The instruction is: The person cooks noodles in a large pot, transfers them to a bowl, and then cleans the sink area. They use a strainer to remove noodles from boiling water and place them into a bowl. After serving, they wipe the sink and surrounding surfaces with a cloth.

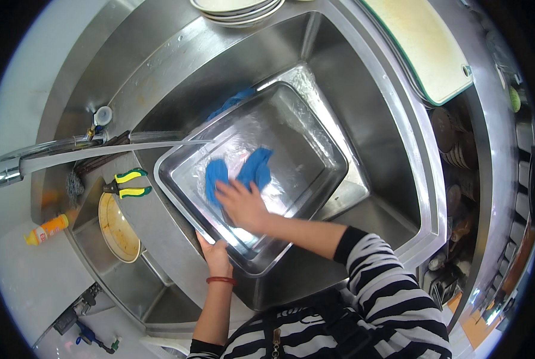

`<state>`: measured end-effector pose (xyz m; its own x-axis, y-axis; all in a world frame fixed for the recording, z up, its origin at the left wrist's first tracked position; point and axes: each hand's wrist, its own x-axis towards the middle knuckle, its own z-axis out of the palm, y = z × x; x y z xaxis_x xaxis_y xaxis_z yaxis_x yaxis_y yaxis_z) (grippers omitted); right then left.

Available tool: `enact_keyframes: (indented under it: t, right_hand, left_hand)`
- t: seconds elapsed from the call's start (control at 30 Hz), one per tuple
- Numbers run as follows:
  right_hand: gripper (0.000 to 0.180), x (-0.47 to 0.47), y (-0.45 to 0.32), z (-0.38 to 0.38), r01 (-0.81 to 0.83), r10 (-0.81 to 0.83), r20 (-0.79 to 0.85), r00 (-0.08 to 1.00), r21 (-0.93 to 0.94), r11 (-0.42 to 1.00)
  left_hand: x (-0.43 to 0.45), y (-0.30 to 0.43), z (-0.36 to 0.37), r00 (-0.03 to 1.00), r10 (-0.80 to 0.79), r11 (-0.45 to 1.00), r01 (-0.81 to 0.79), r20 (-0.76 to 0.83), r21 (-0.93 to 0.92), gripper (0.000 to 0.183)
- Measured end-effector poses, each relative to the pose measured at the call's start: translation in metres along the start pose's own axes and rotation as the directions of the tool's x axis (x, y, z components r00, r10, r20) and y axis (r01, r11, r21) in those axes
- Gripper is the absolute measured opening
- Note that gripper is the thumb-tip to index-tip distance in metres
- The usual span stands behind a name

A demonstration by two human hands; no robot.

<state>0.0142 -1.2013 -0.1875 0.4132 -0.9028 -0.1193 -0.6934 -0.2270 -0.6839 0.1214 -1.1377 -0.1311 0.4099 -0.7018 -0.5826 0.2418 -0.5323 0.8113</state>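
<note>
A rectangular stainless steel pan [294, 130] lies tilted in the large sink basin [384, 134]. My left hand [214, 253], with a red band at the wrist, grips the pan's near left rim. Flat on a bunched blue cloth [258, 168], my right hand [245, 206] presses it against the pan's inner floor; the hand is slightly blurred. From the faucet [2, 175] a stream of water [115, 150] runs into the pan. Behind the pan's far edge another piece of blue cloth [231, 103] shows, partly hidden.
Stacked plates [240, 13] stand on the far ledge, cutting boards [424, 49] at far right. On the left divider lie yellow-green handled pliers [130, 183]; a stained bowl [119, 229] sits in the second basin. A steel scrubber [74, 188] and an orange bottle [47, 229] are farther left.
</note>
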Motion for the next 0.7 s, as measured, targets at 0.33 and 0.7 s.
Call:
enact_keyframes:
  t: [0.33, 0.7]
  right_hand:
    - [0.043, -0.126, -0.019, -0.024, 0.37, -0.358, 0.375, 0.855, 0.044, 0.928]
    - [0.032, -0.12, -0.034, -0.145, 0.424, -0.472, 0.396, 0.788, 0.206, 0.882]
  left_hand:
    - [-0.005, -0.003, 0.005, 0.999, -0.033, 0.999, 0.033, 0.017, -0.024, 0.072]
    - [-0.035, 0.085, -0.015, 0.358, 0.441, -0.005, -0.916, 0.823, 0.402, 0.054]
